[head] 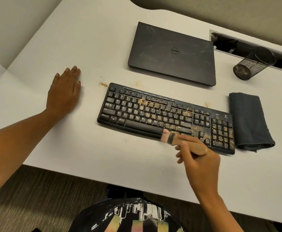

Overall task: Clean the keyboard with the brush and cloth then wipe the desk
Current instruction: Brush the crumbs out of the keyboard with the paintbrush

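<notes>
At the left of the frame we see the left hand (64, 92) lying flat, palm down, on the white counter (103, 39). Its fingers are straight and close together, and it holds nothing. It is well apart from the keyboard.

Just right of it, a small heap of tan crumbs (103, 84) sits on the counter by the keyboard's upper left corner.

In the middle of the frame a black keyboard (147, 114) lies slightly slanted. More tan crumbs are scattered over its centre keys and number pad. Above it, in the upper middle, a closed dark laptop (172, 52) rests on the counter, its lid dusty.

At the keyboard's lower edge, right of centre, the pale bristles of a wooden-handled brush (178, 139) touch the keys beside the space bar. The right hand (202, 163) comes in from the lower right with its fingers curled round the brush handle.

At the right, a folded dark cloth (250, 121) lies just beside the keyboard's right end. Above it, in the upper right, is a black mesh cup (252, 64).
</notes>
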The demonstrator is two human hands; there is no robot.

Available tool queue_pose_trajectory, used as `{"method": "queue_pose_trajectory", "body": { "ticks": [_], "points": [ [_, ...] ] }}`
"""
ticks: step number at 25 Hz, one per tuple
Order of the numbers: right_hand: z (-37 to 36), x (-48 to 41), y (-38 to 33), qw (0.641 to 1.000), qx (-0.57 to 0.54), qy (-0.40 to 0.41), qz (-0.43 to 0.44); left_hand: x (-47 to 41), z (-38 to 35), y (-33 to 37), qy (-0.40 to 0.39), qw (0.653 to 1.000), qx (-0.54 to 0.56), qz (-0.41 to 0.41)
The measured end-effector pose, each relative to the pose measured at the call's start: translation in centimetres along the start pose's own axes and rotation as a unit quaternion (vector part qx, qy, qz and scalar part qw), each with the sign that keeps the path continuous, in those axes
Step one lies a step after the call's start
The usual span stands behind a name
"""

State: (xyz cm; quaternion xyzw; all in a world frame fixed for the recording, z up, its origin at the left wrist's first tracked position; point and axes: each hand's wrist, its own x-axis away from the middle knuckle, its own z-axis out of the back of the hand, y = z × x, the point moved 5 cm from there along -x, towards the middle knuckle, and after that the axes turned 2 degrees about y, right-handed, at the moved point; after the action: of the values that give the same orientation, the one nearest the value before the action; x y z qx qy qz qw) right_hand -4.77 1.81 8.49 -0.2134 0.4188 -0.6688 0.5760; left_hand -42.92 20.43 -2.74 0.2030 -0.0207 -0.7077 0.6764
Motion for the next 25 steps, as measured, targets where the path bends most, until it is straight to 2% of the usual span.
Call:
{"method": "queue_pose_trajectory", "body": {
  "ticks": [5, 10, 14, 17, 21, 25],
  "points": [
    [-0.2, -2.3, -1.0, 1.0, 0.001, 0.01, -0.016, 0.0, 0.0, -0.1, 0.002, 1.0, -0.003, 0.002],
    [-1.5, -3.3, -1.1, 0.988, 0.042, -0.134, -0.059, 0.1, 0.1, 0.1, 0.007, 1.0, -0.002, 0.003],
    [-0.6, -3.0, -1.4, 0.995, 0.06, -0.072, -0.035, 0.1, 0.2, 0.2, 0.012, 1.0, -0.007, -0.003],
    [-0.7, -2.8, -1.0, 0.992, 0.057, -0.101, -0.058, 0.1, 0.3, 0.3, 0.01, 1.0, -0.004, 0.0],
    [0.6, -3.2, -1.0, 0.995, 0.079, -0.052, -0.037, 0.1, 0.1, 0.0, 0.009, 1.0, -0.009, 0.004],
    [0.5, -2.4, -0.5, 0.993, 0.081, -0.066, -0.046, 0.1, 0.2, 0.3, 0.011, 1.0, -0.006, 0.002]
  ]
}}
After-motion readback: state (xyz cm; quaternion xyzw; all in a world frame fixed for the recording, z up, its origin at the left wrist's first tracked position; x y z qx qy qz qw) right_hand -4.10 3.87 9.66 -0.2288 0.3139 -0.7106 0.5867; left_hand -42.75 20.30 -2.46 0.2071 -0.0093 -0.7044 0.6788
